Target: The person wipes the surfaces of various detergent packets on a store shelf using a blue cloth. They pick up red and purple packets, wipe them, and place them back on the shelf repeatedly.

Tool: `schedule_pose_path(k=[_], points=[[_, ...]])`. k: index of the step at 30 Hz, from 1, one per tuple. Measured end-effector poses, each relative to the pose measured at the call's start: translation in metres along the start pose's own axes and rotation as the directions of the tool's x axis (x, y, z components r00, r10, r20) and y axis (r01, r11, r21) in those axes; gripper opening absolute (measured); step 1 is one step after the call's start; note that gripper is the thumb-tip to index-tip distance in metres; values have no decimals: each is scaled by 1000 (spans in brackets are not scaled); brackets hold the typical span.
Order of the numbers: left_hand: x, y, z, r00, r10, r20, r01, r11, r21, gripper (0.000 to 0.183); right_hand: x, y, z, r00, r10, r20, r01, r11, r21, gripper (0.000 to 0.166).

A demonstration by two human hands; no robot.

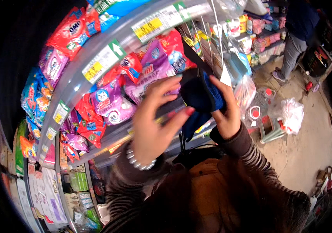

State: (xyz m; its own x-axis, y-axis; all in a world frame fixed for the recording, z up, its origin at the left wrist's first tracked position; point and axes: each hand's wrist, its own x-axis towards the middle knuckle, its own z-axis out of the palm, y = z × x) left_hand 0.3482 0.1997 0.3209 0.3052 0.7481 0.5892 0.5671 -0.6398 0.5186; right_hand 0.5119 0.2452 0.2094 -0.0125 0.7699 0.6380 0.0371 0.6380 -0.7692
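My right hand (227, 112) grips a dark blue cloth item (195, 91) by its textured right edge. It is bunched up, so I cannot tell exactly what it is; a darker flap hangs below, with thin dark cords under it. To its left, my left hand (154, 122) is slightly blurred, fingers and thumb spread, with nothing between them. Its thumb tip comes close to the cloth's lower left edge; contact is unclear. A pearl-like bead bracelet (139, 162) circles that wrist. Behind both hands, purple detergent bags (113, 103) lie on a store shelf among red ones (88, 122).
Price tags line the curved shelf edge (75, 87). Past a wire divider (209, 43) hang plastic bags (244, 87). On the floor to the right are clear jugs with red caps (260, 102), a green-grey stool (270, 134) and a white plastic bag (292, 116). Another person (297, 40) stands farther back.
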Motion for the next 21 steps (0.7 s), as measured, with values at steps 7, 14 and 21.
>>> schedule_pose_path(k=[7,14,21], points=[[-16,-63,82,913,-395,103,388,764,-516,25,-12,0,-20,987,100,-124,-110,991,-79,89],[-2,-79,97,851,-429,303,432,243,-869,26,-30,25,-59,973,229,-28,-229,974,4,71],[18,-101,74,724,-572,385,538,118,-835,39,-45,47,-78,887,462,1,-433,829,353,15]])
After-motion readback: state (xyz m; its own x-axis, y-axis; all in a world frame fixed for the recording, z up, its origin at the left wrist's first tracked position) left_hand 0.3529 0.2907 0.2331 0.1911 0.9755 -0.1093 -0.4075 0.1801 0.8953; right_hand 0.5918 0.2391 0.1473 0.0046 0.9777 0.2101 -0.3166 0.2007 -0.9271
